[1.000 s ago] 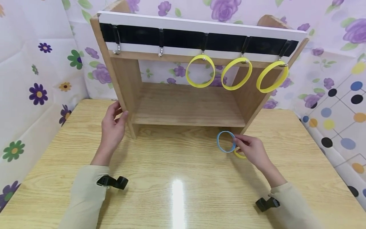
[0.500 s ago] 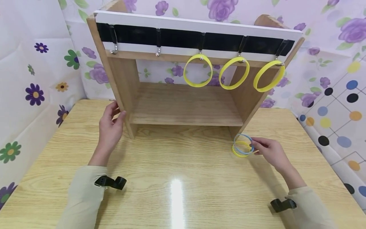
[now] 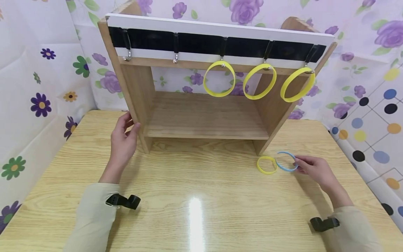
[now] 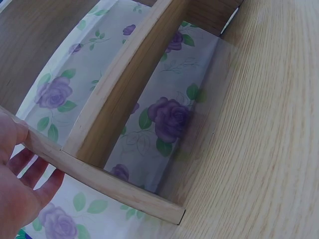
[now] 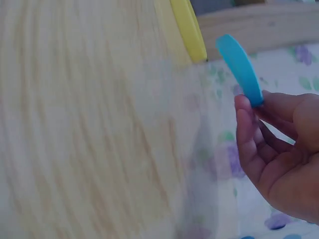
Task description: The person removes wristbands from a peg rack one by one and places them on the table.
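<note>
Head: right hand pinches a thin blue ring beside a yellow ring lying on the wood-grain desk, left hand grips the brown wooden rack; left wrist: that hand around the rack's edge; right wrist: these rings apart

Patterned sheets behind and beside a wood-grain table suggest a staged workspace.

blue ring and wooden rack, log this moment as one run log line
right hand: pinches blue ring | left hand: holds side of wooden rack | hooks: three yellow rings hanging | table: fourth yellow ring
</note>
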`<action>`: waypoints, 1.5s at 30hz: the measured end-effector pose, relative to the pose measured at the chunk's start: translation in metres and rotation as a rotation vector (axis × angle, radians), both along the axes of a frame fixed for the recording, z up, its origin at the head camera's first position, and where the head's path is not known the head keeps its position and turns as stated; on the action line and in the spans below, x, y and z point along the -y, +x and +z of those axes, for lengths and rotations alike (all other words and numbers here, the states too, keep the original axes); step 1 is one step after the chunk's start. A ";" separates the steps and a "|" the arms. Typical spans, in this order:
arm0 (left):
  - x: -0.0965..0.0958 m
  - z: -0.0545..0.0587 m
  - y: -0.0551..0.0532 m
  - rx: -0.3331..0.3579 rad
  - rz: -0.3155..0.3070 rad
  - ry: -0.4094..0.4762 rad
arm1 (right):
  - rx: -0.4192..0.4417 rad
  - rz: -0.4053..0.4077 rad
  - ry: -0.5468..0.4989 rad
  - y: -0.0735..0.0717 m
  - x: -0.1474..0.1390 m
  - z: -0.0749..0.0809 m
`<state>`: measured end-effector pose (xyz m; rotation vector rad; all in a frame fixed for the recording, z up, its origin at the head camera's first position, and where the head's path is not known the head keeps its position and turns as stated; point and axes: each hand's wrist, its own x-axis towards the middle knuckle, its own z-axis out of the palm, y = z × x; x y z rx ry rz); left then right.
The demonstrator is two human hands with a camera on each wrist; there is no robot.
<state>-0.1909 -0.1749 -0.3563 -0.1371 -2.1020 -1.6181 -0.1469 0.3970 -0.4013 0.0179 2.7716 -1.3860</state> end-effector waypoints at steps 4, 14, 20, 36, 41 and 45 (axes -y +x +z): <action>0.000 0.000 0.001 -0.001 -0.001 0.007 | 0.058 -0.007 0.006 -0.001 -0.009 -0.002; 0.001 0.001 0.002 0.000 0.000 0.006 | 0.080 0.005 -0.006 -0.002 -0.015 -0.006; 0.000 0.001 0.002 -0.008 -0.006 0.012 | 0.113 0.015 0.022 -0.001 -0.013 -0.007; -0.001 0.001 0.003 -0.013 0.000 0.023 | 0.110 0.022 0.036 -0.001 -0.016 -0.011; -0.001 0.000 0.002 -0.017 -0.004 0.024 | 0.098 -0.009 0.055 0.000 -0.014 -0.009; -0.002 -0.001 0.001 -0.018 -0.005 0.019 | 0.090 -0.037 0.087 0.000 -0.013 -0.005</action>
